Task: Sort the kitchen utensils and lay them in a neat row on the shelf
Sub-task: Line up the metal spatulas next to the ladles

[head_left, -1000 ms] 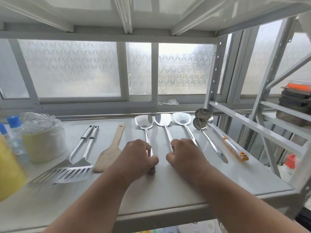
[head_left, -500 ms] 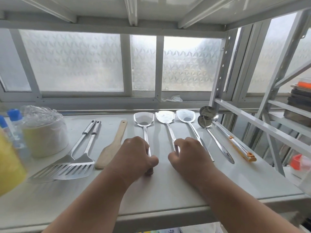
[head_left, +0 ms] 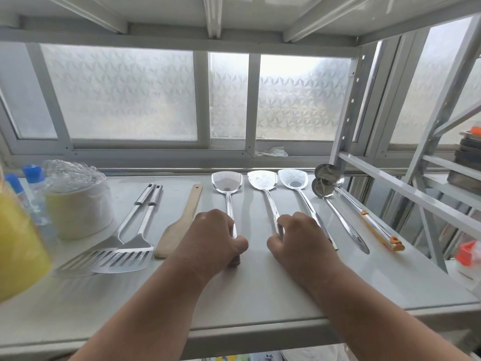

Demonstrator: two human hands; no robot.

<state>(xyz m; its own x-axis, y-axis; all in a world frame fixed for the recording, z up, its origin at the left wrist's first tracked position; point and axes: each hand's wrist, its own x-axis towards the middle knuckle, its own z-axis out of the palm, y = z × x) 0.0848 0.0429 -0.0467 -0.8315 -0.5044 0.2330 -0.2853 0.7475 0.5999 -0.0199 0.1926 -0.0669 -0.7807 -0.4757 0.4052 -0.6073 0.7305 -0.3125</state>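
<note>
Three steel turners lie side by side on the white shelf [head_left: 260, 290], heads toward the window. My left hand [head_left: 212, 239] grips the handle of the left turner [head_left: 227, 182]. My right hand [head_left: 302, 239] is curled round the handle of the middle turner [head_left: 261, 179] and lies over the handle of the right turner [head_left: 292, 178]. Two ladles [head_left: 322, 187] sit to the right, one with an orange-tipped handle [head_left: 382, 231]. To the left lie a wooden spatula [head_left: 179, 225] and two slotted steel turners [head_left: 117, 252].
At the far left stand a plastic-wrapped white tub [head_left: 78, 207], blue-capped bottles [head_left: 32, 175] and a blurred yellow object [head_left: 18, 246]. A frosted window runs behind the shelf. The rack's post [head_left: 346, 110] and diagonal braces rise at the right, with dark stacked trays [head_left: 468, 162] beyond.
Both hands stay on the turner handles. The left turner has shifted slightly left, widening the gap between it and the middle turner. The camera has tilted a little.
</note>
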